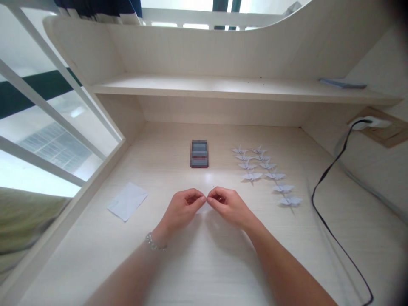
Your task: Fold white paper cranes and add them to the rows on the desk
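Note:
My left hand and my right hand meet over the middle of the desk, thumbs and forefingers pinched with their tips nearly touching. Between them they hold a small piece of white paper, mostly hidden by the fingers; its folds cannot be made out. A bracelet of clear beads circles my left wrist. To the right, several white folded paper cranes stand in two slanting rows. On the left a square sheet of white paper lies flat.
A dark blurred rectangular object lies beyond my hands. A black cable runs from a wall socket down the right side. Above the desk's back is a shelf, with a flat bluish item at its right end. White bars flank the left edge.

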Demonstrator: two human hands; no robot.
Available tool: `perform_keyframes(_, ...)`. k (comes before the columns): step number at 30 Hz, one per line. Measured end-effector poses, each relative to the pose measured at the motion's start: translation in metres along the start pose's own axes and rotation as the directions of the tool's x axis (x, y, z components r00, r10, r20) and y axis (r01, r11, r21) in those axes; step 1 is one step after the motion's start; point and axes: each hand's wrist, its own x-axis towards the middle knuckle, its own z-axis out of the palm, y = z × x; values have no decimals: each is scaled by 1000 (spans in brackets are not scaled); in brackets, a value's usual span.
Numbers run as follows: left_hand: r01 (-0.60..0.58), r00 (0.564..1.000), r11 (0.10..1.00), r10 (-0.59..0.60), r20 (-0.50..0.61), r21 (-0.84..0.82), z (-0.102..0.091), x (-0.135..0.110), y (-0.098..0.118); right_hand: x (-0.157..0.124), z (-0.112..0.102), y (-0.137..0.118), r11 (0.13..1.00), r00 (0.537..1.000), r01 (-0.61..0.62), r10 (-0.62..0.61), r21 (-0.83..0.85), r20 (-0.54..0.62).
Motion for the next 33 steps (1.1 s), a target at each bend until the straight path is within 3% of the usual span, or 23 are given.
perform_keyframes(3,34,999,998,-34,13,-54,0,1,-1,1,1,1,999,999,-24,23,23,25)
perform_keyframes(7,110,990,970,-127,-66,-218,-5,5,-3,5,-6,11,976,995,-102,97,192,35)
perform_keyframes(11,141,969,937,-197,-151,-318,-7,6,-4,9,-11,15,910,986,-129,160,395,-47)
perform_keyframes(15,135,959,900,-224,-176,-413,-3,5,-3,10,-1,13,859,985,-95,155,503,-79)
perform_keyframes(19,129,976,891,-191,-101,-435,2,4,-1,8,11,13,915,997,-59,77,399,-29)
perform_keyframes(26,74,997,985,-71,19,-155,0,1,-1,3,11,10,993,990,27,-11,115,-138)
perform_keyframes(30,47,998,987,-51,-22,-155,1,1,-2,2,10,5,985,993,53,-35,163,-115)
perform_keyframes(33,55,998,985,-55,9,-161,2,2,-3,1,10,3,983,988,59,-33,172,-151)
